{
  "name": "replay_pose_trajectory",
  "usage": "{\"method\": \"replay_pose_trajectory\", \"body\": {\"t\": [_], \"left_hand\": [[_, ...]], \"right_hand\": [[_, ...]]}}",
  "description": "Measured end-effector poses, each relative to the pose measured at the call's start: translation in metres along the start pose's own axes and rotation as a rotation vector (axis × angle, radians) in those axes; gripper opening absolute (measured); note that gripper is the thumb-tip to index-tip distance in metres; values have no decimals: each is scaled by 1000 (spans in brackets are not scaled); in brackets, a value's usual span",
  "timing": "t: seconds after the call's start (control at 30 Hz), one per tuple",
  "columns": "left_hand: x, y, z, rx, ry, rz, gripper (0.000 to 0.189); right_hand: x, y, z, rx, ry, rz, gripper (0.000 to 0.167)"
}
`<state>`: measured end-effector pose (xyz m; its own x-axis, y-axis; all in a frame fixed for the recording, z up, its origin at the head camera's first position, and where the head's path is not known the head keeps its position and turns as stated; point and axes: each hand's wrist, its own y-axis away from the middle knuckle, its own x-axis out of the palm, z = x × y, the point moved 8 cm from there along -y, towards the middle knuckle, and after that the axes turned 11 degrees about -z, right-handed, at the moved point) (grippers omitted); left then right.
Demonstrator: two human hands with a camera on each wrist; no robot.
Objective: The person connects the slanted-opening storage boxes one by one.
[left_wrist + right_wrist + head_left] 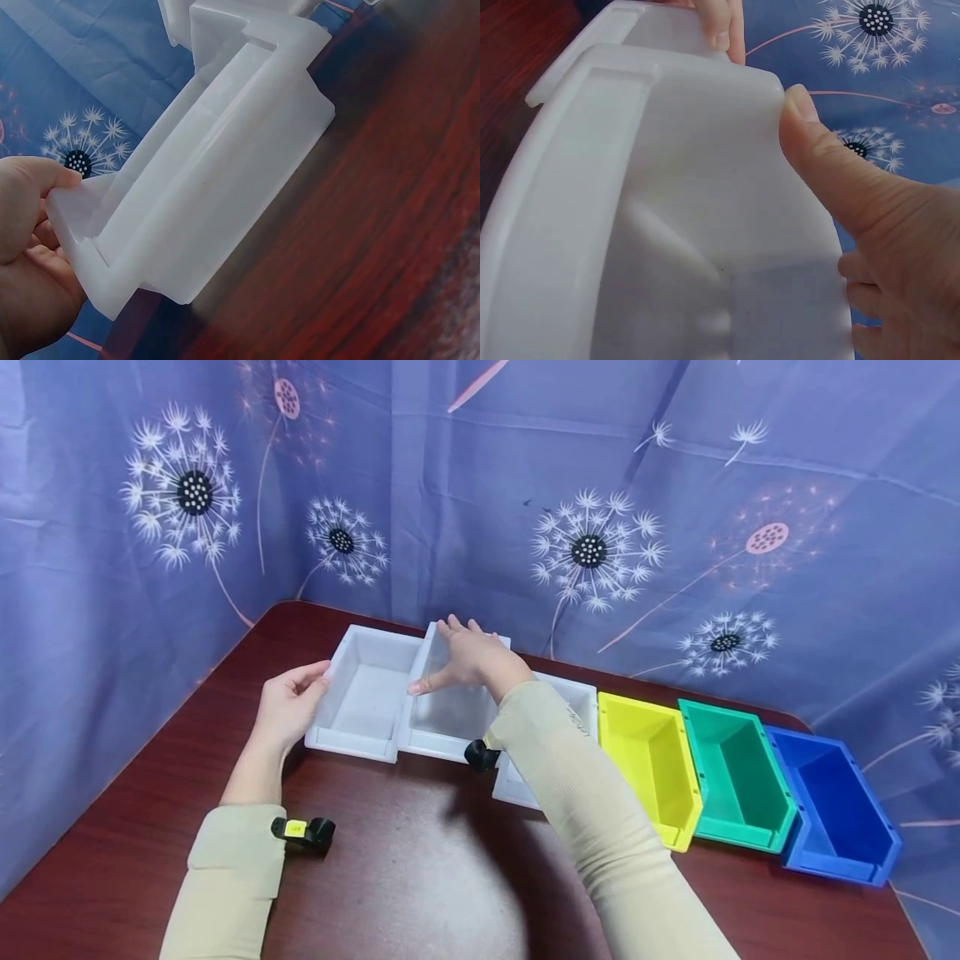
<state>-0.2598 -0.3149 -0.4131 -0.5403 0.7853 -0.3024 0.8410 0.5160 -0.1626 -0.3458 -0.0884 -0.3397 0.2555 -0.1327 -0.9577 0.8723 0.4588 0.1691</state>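
Note:
My left hand (288, 706) pinches the outer left rim of the leftmost white bin (367, 693), thumb on top and fingers below the rim in the left wrist view. The middle white bin (438, 739) stands against its right side and slightly farther back. Across that bin reaches my right hand (476, 656); its thumb presses the left rim and its fingers bend at the far rim, as the right wrist view shows. A third white bin (517, 783) is partly hidden by my right sleeve. The two left bins look empty.
Rightward in the row stand a yellow bin (652, 760), a green bin (738, 777) and a blue bin (840, 806). All rest on a dark red wooden table (390, 860). A blue dandelion-print curtain (465, 485) hangs close behind the bins.

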Motion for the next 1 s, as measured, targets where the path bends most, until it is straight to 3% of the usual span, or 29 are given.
{"method": "replay_pose_trajectory", "body": {"t": [0.77,1.0], "left_hand": [[1,0,3,-8,-4,-6,37],[0,-1,0,-8,-19,-17,37]], "right_hand": [[4,1,5,57,91,89,124],[3,-2,7,40,76,70,122]]}}
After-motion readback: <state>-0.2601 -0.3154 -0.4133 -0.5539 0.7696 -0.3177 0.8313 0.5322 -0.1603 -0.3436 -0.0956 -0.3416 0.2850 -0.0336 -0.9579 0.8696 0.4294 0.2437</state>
